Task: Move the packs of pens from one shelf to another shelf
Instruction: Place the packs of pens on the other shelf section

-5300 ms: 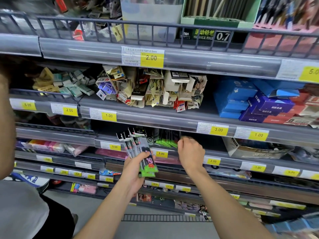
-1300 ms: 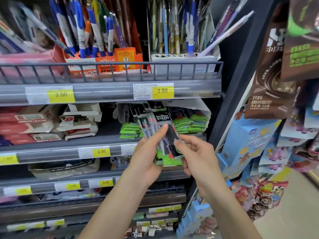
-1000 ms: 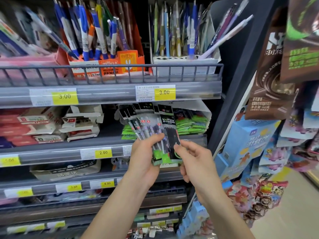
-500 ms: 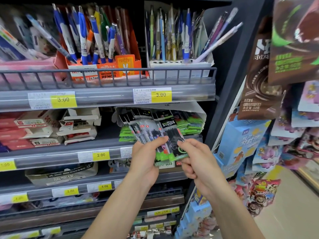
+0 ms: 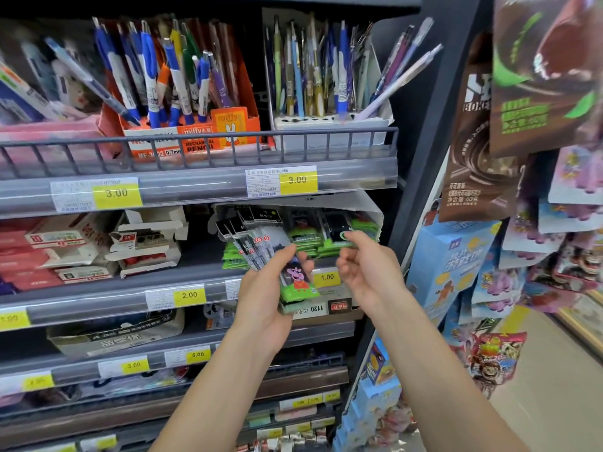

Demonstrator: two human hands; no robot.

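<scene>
Since half a second ago the right hand (image 5: pixel 368 272) has drawn one pack (image 5: pixel 341 234) off the fan and carried it up to the white carton (image 5: pixel 365 207) of green packs on the shelf (image 5: pixel 202 278). It pinches that pack between thumb and fingertips, so one more pack is about to land at its destination, I judge. The left hand (image 5: pixel 264 301) grips the remaining fan of pen packs (image 5: pixel 261 246) just in front of the shelf edge. Readable writing: "miffy" and "MECHANICAL PENCIL" on the orange box (image 5: pixel 199 138), price tags (image 5: pixel 297 181) showing 3.00, 2.00 and 1.00, and "1120" below.
</scene>
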